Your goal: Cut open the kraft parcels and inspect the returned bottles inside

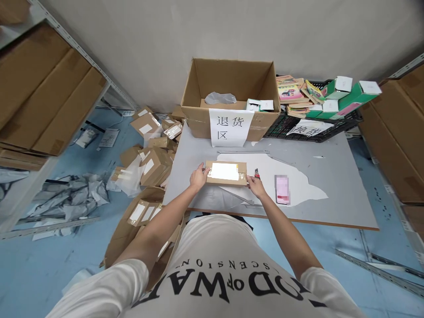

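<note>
A small, long cardboard box (226,180) with a white label on top is between my two hands, over the near part of the table. My left hand (198,176) grips its left end, thumb and fingers closed on the edge. At the opposite end, my right hand (255,185) has its fingers closed on the box's lower right corner. A red and black utility knife (257,173) is right beside my right fingers; whether they touch it, I cannot tell. Under the box lies a torn white sheet (298,183). A phone (282,190) with a pinkish screen rests to the right.
At the table's back stand a large open carton (195,119) with a handwritten paper sign (231,128) and a black crate (281,126) of booklets and green boxes. Parcels (155,163) pile up left of the table (344,194). Shelves with big cartons (43,88) flank both sides.
</note>
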A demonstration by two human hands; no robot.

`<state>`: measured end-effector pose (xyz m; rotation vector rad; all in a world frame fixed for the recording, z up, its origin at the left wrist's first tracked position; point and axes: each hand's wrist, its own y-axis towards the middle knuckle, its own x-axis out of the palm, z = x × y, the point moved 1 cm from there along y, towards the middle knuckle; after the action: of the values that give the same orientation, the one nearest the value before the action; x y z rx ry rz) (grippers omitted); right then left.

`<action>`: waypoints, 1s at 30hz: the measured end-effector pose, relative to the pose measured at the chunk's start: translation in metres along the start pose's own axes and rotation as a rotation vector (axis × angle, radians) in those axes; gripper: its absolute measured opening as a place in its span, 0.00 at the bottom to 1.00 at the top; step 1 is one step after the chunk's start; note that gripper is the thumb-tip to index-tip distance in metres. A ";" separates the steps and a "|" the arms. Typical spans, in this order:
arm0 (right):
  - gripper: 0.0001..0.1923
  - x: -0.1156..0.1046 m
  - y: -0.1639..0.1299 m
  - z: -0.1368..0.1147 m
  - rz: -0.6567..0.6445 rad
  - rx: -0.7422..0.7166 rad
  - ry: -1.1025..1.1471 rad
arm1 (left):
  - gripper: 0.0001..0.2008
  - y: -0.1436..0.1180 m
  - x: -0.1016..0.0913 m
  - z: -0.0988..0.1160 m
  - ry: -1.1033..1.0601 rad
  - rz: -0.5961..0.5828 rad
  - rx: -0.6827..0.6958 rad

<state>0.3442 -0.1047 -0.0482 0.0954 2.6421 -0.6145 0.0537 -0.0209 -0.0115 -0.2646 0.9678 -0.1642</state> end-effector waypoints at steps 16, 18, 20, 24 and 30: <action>0.26 -0.004 -0.039 0.059 0.268 0.003 -0.355 | 0.30 -0.031 0.011 0.002 0.137 0.066 0.469; 0.28 -0.006 -0.034 0.063 0.299 0.006 -0.423 | 0.31 -0.040 0.015 0.004 0.210 0.002 0.587; 0.29 -0.007 -0.027 0.064 0.289 0.020 -0.491 | 0.32 -0.048 0.021 0.006 0.272 -0.056 0.681; 0.33 -0.005 -0.009 0.061 0.218 0.128 -0.626 | 0.33 -0.059 0.032 0.006 0.346 -0.089 0.745; 0.39 0.000 0.005 0.064 0.188 0.292 -0.672 | 0.34 -0.064 0.037 0.002 0.378 -0.088 0.746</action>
<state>0.3694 -0.1277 -0.1023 0.1837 1.8662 -0.7967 0.0748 -0.0909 -0.0209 0.4260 1.1985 -0.6551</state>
